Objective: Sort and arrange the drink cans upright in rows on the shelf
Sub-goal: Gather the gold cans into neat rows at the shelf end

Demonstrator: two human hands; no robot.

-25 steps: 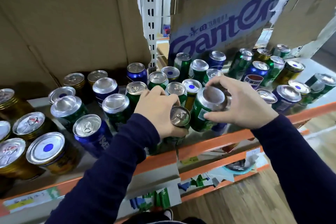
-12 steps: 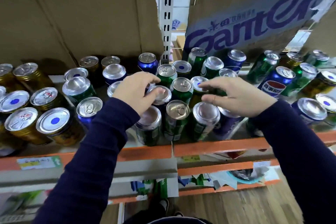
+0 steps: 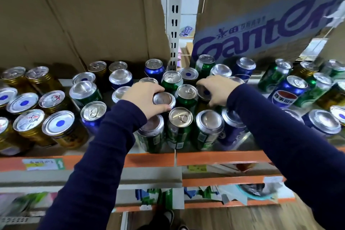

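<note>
Many upright drink cans stand on the shelf [image 3: 214, 157]: green, blue and gold. My left hand [image 3: 143, 97] grips the top of a silver-topped can [image 3: 164, 98] in the second row, fingers and thumb curled round its rim. My right hand [image 3: 217, 89] curls round a can with a blue dot on its lid [image 3: 204, 92] just right of a green can [image 3: 187, 92]. In front stand three green cans in a row [image 3: 180, 117] along the shelf's orange edge, with a purple-blue can [image 3: 231, 127] at their right end.
Gold cans [image 3: 57, 123] crowd the left of the shelf. A Pepsi can [image 3: 287, 91] and mixed green and gold cans stand at the right. Cardboard boxes [image 3: 84, 15] hang over the back rows. A white upright post [image 3: 174, 15] divides the bays.
Both hands have left the front-row cans and moved back to the second row. My left hand now grips a silver-topped can and my right hand has closed round the blue-dot can.
</note>
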